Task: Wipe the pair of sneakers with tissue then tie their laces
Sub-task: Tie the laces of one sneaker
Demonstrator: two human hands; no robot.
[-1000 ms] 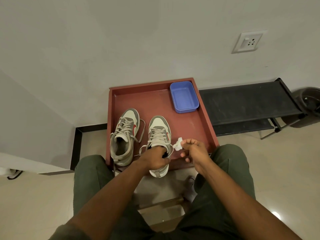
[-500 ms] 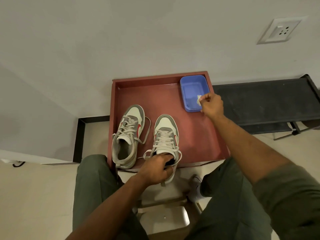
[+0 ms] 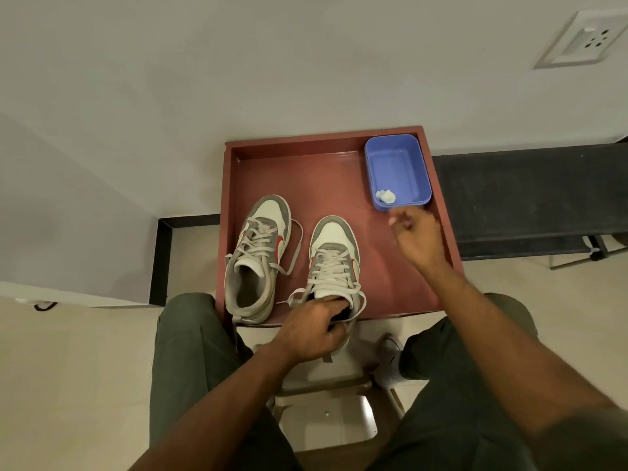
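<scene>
Left of the blue tub (image 3: 397, 171), the unlaced left sneaker (image 3: 256, 256); then the left hand (image 3: 312, 329) gripping the right sneaker (image 3: 334, 263) at its collar. The right hand (image 3: 416, 237) hangs empty, loosely curled, just below the tub holding the tissue (image 3: 386, 196). Loose laces could snag, dragging that overhanging sneaker off the table (image 3: 339, 185)

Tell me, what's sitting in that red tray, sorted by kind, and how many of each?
Sneakers: 2, left one and right one, held by the left hand
Blue tub: 1
Tissue wad, in the tub: 1
Total: 4, all in the red tray
</scene>
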